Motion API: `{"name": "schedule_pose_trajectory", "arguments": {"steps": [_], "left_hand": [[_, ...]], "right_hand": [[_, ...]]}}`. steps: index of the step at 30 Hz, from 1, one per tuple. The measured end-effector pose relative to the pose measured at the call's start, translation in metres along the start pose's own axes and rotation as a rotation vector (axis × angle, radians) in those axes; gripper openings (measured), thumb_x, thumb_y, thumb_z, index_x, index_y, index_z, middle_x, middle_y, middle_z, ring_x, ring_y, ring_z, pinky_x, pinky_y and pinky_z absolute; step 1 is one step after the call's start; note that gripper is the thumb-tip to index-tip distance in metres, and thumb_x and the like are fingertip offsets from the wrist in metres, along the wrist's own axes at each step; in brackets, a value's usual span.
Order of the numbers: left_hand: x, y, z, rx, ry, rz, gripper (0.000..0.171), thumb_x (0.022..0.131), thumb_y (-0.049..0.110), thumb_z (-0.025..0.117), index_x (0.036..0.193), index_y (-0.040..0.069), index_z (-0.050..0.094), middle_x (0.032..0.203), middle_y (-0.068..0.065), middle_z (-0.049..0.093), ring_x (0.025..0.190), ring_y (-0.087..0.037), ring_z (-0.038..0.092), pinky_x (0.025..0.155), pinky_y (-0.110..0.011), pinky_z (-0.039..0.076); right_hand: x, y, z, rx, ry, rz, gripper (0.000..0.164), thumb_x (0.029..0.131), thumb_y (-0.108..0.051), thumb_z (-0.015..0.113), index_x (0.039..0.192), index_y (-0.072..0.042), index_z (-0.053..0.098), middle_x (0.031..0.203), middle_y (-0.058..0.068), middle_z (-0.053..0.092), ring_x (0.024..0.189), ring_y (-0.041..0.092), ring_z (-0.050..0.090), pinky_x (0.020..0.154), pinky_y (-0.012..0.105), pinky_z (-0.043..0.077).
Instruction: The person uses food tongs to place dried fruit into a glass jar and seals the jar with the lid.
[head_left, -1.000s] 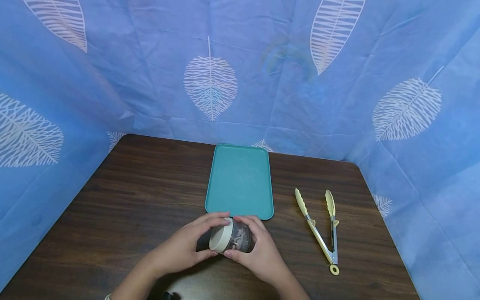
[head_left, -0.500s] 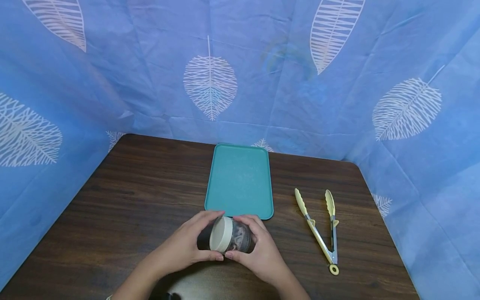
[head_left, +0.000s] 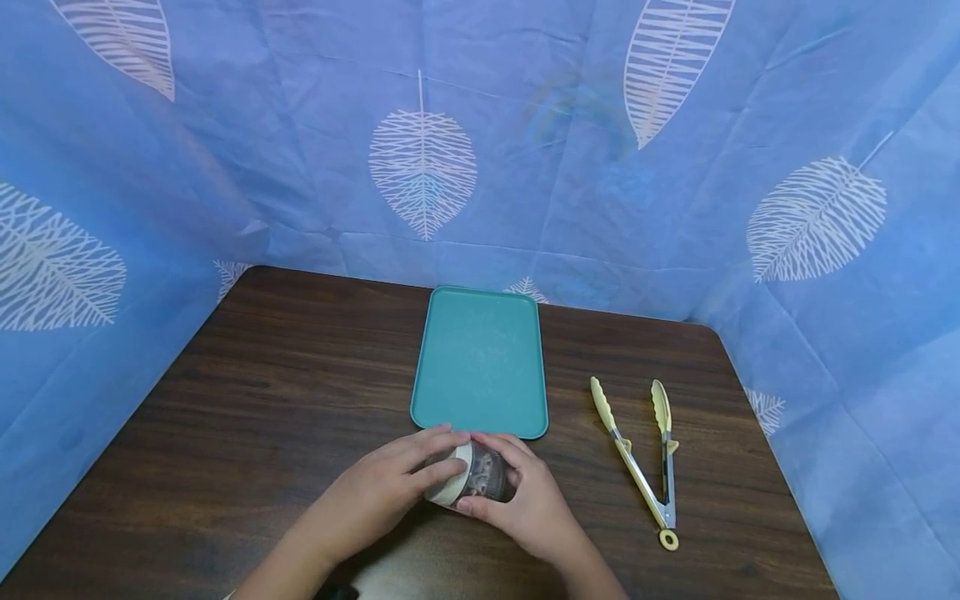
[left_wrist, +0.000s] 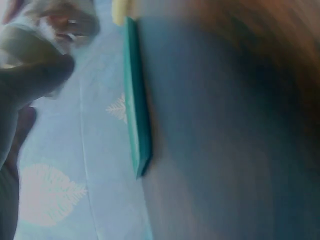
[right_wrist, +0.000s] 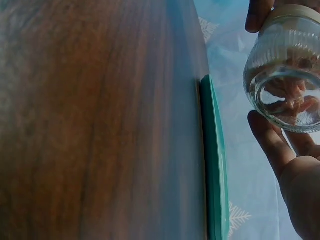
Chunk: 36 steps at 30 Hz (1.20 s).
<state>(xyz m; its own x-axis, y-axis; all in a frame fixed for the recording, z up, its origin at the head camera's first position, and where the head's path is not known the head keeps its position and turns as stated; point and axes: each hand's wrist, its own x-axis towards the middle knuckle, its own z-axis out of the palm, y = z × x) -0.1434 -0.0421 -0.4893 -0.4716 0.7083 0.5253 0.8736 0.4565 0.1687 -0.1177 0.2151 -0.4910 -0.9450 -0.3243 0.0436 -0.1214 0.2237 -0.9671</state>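
A ribbed clear glass jar (head_left: 487, 475) with a cream lid (head_left: 454, 479) lies tipped sideways between both hands, lid toward the left. My right hand (head_left: 534, 500) grips the glass body, thumb in front and fingers behind. The left hand (head_left: 386, 487) holds the lid, its fingers draped across the top; its thumb is hidden in the head view. Reddish-brown pieces show inside the jar (right_wrist: 285, 75) in the right wrist view. The left wrist view is blurred, with the lid (left_wrist: 30, 45) at its upper left.
Just beyond the hands, a teal tray (head_left: 480, 367) lies on the dark wooden table (head_left: 300, 367). Yellow-tipped tongs (head_left: 648, 483) rest spread apart at the right. A small dark object (head_left: 337, 592) pokes in at the bottom edge. Blue leaf-print cloth (head_left: 525, 167) surrounds the table.
The left hand loosened from the lid, then came back over it with its fingers across the top. The jar shifted slightly right; the right hand kept its grip.
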Motion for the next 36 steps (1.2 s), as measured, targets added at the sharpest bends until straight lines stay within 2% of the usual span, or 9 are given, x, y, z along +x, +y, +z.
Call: {"name": "schedule_pose_trajectory", "arguments": {"steps": [4, 7, 11, 15, 18, 22, 25, 29, 36], "left_hand": [[-0.002, -0.001, 0.003, 0.048, 0.038, 0.061, 0.068, 0.083, 0.008, 0.089, 0.142, 0.028, 0.064, 0.164, 0.003, 0.055, 0.143, -0.023, 0.063, 0.107, -0.036, 0.058], [-0.004, -0.002, 0.005, 0.014, 0.045, 0.017, 0.080, 0.080, 0.005, 0.092, 0.149, 0.028, 0.059, 0.166, -0.001, 0.051, 0.144, -0.027, 0.062, 0.106, -0.039, 0.059], [-0.004, -0.002, 0.007, -0.109, -0.003, -0.180, 0.098, 0.081, -0.008, 0.088, 0.161, 0.027, 0.044, 0.173, -0.008, 0.039, 0.147, -0.032, 0.056, 0.095, -0.033, 0.061], [-0.006, 0.002, 0.003, -0.391, -0.088, -0.418, 0.104, 0.083, -0.009, 0.072, 0.168, 0.034, 0.029, 0.178, 0.002, 0.030, 0.153, -0.029, 0.048, 0.093, -0.035, 0.058], [-0.005, 0.003, -0.002, -0.596, -0.111, -0.539, 0.097, 0.094, 0.008, 0.074, 0.169, 0.038, 0.022, 0.174, 0.006, 0.035, 0.150, -0.026, 0.050, 0.104, -0.051, 0.056], [-0.002, 0.002, -0.003, -0.656, -0.138, -0.617, 0.093, 0.097, 0.047, 0.082, 0.170, 0.033, 0.027, 0.164, 0.003, 0.049, 0.141, -0.023, 0.057, 0.109, -0.062, 0.050], [0.000, 0.001, -0.002, -0.634, -0.157, -0.635, 0.090, 0.089, 0.058, 0.086, 0.163, 0.028, 0.042, 0.150, 0.008, 0.058, 0.127, -0.016, 0.061, 0.103, -0.048, 0.056], [0.002, -0.001, -0.001, -0.663, -0.105, -0.594, 0.080, 0.083, 0.048, 0.095, 0.150, 0.028, 0.057, 0.135, 0.010, 0.064, 0.108, -0.009, 0.062, 0.092, -0.033, 0.056], [0.001, -0.003, 0.000, -0.656, -0.084, -0.534, 0.086, 0.079, 0.047, 0.098, 0.152, 0.030, 0.056, 0.145, 0.013, 0.061, 0.119, -0.008, 0.061, 0.101, -0.036, 0.055]], "right_hand": [[-0.001, 0.000, -0.003, 0.007, -0.009, -0.011, 0.077, 0.089, -0.020, 0.092, 0.156, -0.009, 0.056, 0.153, 0.008, 0.056, 0.133, 0.010, 0.061, 0.106, 0.022, 0.056], [-0.002, 0.000, -0.003, 0.005, -0.007, -0.008, 0.075, 0.090, -0.019, 0.091, 0.155, -0.010, 0.057, 0.152, 0.010, 0.056, 0.133, 0.011, 0.061, 0.106, 0.023, 0.056], [-0.002, 0.000, -0.002, -0.002, 0.019, -0.002, 0.074, 0.089, -0.019, 0.092, 0.154, -0.011, 0.058, 0.150, 0.010, 0.056, 0.134, 0.018, 0.059, 0.107, 0.025, 0.055], [-0.001, -0.001, 0.000, -0.042, 0.069, 0.010, 0.077, 0.086, -0.022, 0.095, 0.153, -0.013, 0.059, 0.150, 0.008, 0.056, 0.135, 0.026, 0.056, 0.105, 0.025, 0.054], [-0.001, -0.003, 0.001, -0.056, 0.087, 0.013, 0.077, 0.085, -0.023, 0.096, 0.153, -0.014, 0.059, 0.150, 0.008, 0.056, 0.136, 0.030, 0.056, 0.105, 0.024, 0.053], [-0.002, -0.005, 0.002, -0.046, 0.078, 0.016, 0.078, 0.085, -0.024, 0.096, 0.154, -0.015, 0.059, 0.151, 0.008, 0.056, 0.137, 0.032, 0.055, 0.108, 0.023, 0.052], [-0.003, -0.006, 0.003, -0.030, 0.064, 0.023, 0.078, 0.084, -0.023, 0.096, 0.153, -0.017, 0.060, 0.151, 0.004, 0.056, 0.137, 0.029, 0.055, 0.108, 0.023, 0.052], [-0.003, -0.008, 0.003, -0.007, 0.041, 0.011, 0.078, 0.082, -0.020, 0.097, 0.151, -0.018, 0.062, 0.151, 0.002, 0.057, 0.135, 0.024, 0.056, 0.108, 0.023, 0.053], [-0.003, -0.010, 0.001, -0.066, 0.041, -0.027, 0.078, 0.080, -0.026, 0.099, 0.149, -0.021, 0.064, 0.150, 0.000, 0.060, 0.133, 0.017, 0.059, 0.107, 0.024, 0.055]]}}
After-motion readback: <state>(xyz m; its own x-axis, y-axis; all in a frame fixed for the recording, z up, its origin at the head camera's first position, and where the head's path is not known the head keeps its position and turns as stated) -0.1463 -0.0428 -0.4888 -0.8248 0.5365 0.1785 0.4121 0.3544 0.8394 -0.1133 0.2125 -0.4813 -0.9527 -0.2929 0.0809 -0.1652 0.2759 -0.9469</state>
